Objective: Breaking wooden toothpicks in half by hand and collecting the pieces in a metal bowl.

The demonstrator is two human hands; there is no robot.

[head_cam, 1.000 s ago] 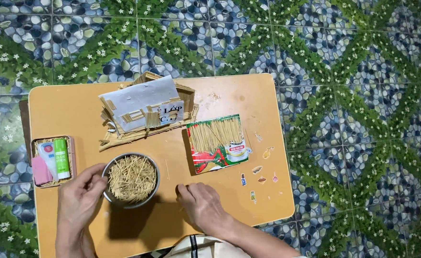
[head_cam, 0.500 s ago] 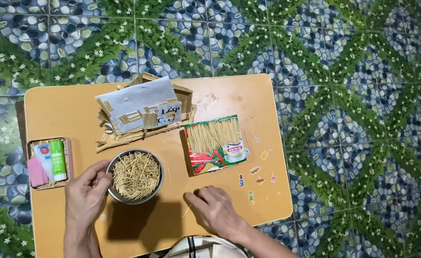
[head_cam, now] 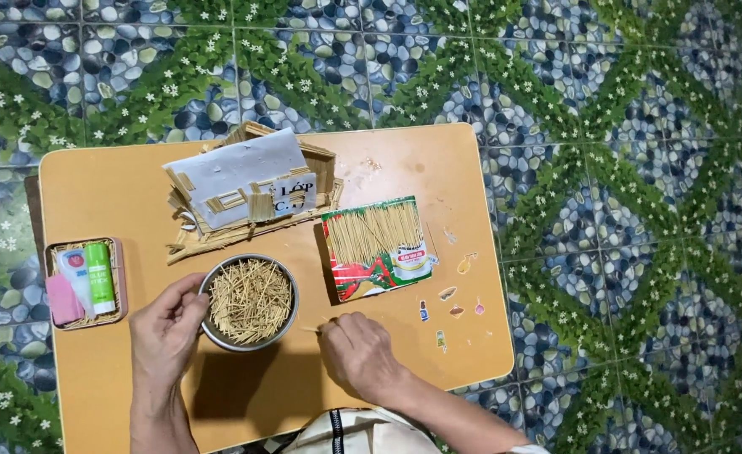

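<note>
Floor: pebble-and-leaf patterned tiles under a low orange wooden table (head_cam: 135,193).
Landmark: round metal bowl of wooden toothpicks (head_cam: 250,302), near the table's front edge.
Left hand (head_cam: 167,332): grip curled against the bowl's left rim.
Right hand (head_cam: 363,353): just right of the bowl, fingertips pinched together on a single thin toothpick (head_cam: 310,329) lying on the table.
Behind the bowl: small model house of sticks with a white paper roof (head_cam: 249,189).
Right of the bowl: open red-and-green toothpick packet (head_cam: 379,248), then small stickers (head_cam: 451,307).
Left of the bowl: pink tray holding a green glue stick (head_cam: 99,277).
</note>
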